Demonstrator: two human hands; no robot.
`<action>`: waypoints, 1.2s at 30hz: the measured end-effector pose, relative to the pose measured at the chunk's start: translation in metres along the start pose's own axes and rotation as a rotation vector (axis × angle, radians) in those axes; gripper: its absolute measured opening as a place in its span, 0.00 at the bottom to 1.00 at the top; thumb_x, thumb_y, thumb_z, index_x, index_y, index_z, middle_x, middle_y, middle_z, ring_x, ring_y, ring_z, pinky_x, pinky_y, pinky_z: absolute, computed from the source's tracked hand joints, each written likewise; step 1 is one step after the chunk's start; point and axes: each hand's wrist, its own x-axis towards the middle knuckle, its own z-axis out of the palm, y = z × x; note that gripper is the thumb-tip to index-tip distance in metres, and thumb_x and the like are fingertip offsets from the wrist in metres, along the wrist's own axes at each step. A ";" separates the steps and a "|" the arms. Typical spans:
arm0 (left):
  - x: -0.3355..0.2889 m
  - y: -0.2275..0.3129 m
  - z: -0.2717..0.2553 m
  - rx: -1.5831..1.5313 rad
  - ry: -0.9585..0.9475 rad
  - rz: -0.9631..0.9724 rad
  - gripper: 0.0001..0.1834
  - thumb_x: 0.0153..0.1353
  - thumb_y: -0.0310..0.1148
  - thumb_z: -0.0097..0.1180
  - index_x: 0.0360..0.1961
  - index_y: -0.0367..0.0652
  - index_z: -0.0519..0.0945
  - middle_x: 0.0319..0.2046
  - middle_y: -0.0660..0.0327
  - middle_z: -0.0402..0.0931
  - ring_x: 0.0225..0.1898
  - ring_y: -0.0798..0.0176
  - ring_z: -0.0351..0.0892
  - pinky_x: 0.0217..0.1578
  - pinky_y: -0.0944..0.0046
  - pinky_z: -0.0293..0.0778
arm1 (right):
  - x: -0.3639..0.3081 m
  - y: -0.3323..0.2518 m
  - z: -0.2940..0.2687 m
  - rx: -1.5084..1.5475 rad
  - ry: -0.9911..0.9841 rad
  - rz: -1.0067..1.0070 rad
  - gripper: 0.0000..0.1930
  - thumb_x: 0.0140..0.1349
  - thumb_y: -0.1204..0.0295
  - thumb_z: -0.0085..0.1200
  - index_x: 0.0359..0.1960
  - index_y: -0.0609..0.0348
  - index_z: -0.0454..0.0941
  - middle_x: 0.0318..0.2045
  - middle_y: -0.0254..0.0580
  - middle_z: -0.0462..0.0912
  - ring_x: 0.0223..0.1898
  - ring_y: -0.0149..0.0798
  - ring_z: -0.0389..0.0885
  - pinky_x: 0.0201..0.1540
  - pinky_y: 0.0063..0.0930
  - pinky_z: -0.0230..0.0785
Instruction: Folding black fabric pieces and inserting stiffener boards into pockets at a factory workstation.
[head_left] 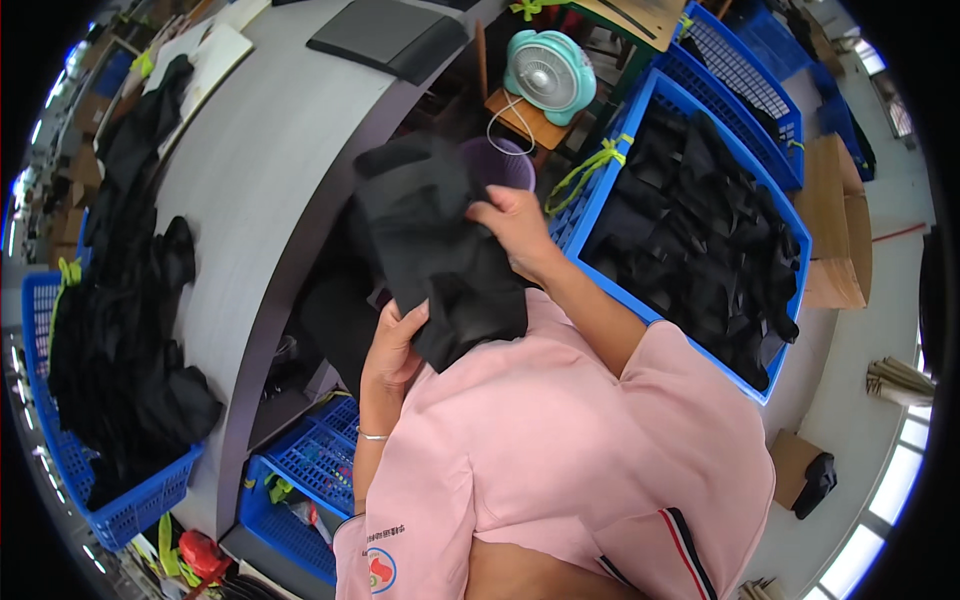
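A piece of black fabric (430,225) is held up in front of my chest, its top edge smeared by motion. My left hand (398,345) grips its lower left side, thumb lying over the cloth and the other fingers behind it. At the upper right edge, my right hand (515,225) pinches the cloth between thumb and fingers. Whether it is one layer or a folded garment I cannot tell. To my right, a blue crate (590,235) is heaped with similar black pieces (690,220).
A grey table (250,110) curves along my left, with a dark flat panel (385,38) on it. Black fabric (130,330) spills into a blue basket (150,500) at far left. Ahead stand a turquoise fan (550,75) and a purple bin (500,165). Cardboard boxes (835,225) lie right.
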 end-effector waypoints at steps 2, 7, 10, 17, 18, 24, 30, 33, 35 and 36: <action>0.006 -0.001 0.009 0.056 0.010 -0.018 0.26 0.66 0.33 0.61 0.62 0.35 0.72 0.53 0.56 0.80 0.51 0.62 0.81 0.53 0.60 0.78 | 0.001 -0.007 -0.047 -0.036 0.156 -0.002 0.14 0.62 0.69 0.63 0.21 0.55 0.74 0.19 0.19 0.68 0.23 0.19 0.63 0.25 0.21 0.56; -0.001 0.001 -0.002 0.211 0.144 0.001 0.27 0.72 0.41 0.53 0.66 0.37 0.69 0.59 0.49 0.76 0.56 0.57 0.80 0.54 0.59 0.78 | 0.011 -0.052 -0.177 0.150 0.561 -0.013 0.06 0.61 0.72 0.65 0.34 0.61 0.83 0.33 0.32 0.84 0.33 0.26 0.79 0.40 0.24 0.72; -0.004 -0.002 -0.017 0.252 0.246 0.038 0.26 0.71 0.41 0.54 0.64 0.37 0.70 0.58 0.50 0.77 0.55 0.58 0.80 0.52 0.60 0.78 | 0.030 -0.071 -0.261 -0.062 0.646 -0.131 0.12 0.60 0.66 0.68 0.36 0.63 0.84 0.35 0.34 0.84 0.36 0.28 0.77 0.43 0.26 0.71; 0.009 0.002 -0.040 0.323 0.319 0.135 0.24 0.70 0.41 0.56 0.61 0.38 0.75 0.55 0.55 0.78 0.51 0.63 0.81 0.49 0.64 0.78 | 0.047 -0.088 -0.443 -1.294 1.003 -0.401 0.36 0.63 0.54 0.61 0.63 0.71 0.69 0.60 0.66 0.73 0.59 0.60 0.74 0.63 0.42 0.67; 0.002 0.010 -0.044 0.344 0.432 0.224 0.21 0.70 0.39 0.56 0.58 0.38 0.77 0.51 0.57 0.81 0.48 0.67 0.80 0.46 0.67 0.77 | 0.065 -0.069 -0.396 -1.232 0.923 -0.344 0.32 0.65 0.57 0.59 0.63 0.70 0.69 0.60 0.65 0.73 0.56 0.58 0.77 0.59 0.41 0.70; -0.007 0.094 -0.123 0.759 0.901 0.707 0.12 0.67 0.33 0.58 0.46 0.37 0.84 0.35 0.67 0.83 0.37 0.76 0.77 0.41 0.72 0.73 | 0.074 0.052 -0.232 -1.132 0.237 -0.312 0.20 0.60 0.78 0.57 0.54 0.68 0.74 0.54 0.57 0.75 0.55 0.51 0.75 0.60 0.39 0.66; -0.014 0.196 -0.230 1.394 1.298 0.858 0.14 0.64 0.38 0.60 0.49 0.51 0.86 0.67 0.45 0.64 0.70 0.43 0.58 0.66 0.49 0.60 | 0.019 0.033 0.007 -1.010 -0.252 -0.458 0.23 0.59 0.80 0.58 0.58 0.64 0.72 0.66 0.61 0.64 0.66 0.61 0.66 0.67 0.42 0.61; 0.001 0.227 -0.259 1.550 1.400 0.837 0.17 0.61 0.38 0.62 0.51 0.49 0.85 0.70 0.46 0.61 0.75 0.45 0.48 0.67 0.47 0.58 | 0.006 0.021 0.061 -0.976 -0.479 -0.460 0.22 0.60 0.80 0.57 0.58 0.63 0.73 0.67 0.60 0.63 0.65 0.60 0.68 0.65 0.41 0.65; 0.001 0.231 -0.286 1.568 1.403 0.599 0.19 0.59 0.38 0.63 0.51 0.46 0.85 0.68 0.48 0.64 0.74 0.44 0.51 0.67 0.47 0.59 | 0.005 0.016 0.087 -1.033 -0.616 -0.590 0.22 0.60 0.80 0.58 0.58 0.63 0.73 0.67 0.58 0.65 0.63 0.57 0.72 0.63 0.42 0.67; 0.003 0.225 -0.292 1.466 1.410 0.742 0.19 0.59 0.37 0.64 0.51 0.45 0.84 0.62 0.49 0.72 0.70 0.45 0.61 0.69 0.50 0.57 | 0.005 0.013 0.099 -1.003 -0.650 -0.653 0.23 0.59 0.79 0.59 0.58 0.63 0.74 0.66 0.57 0.66 0.60 0.55 0.74 0.60 0.41 0.70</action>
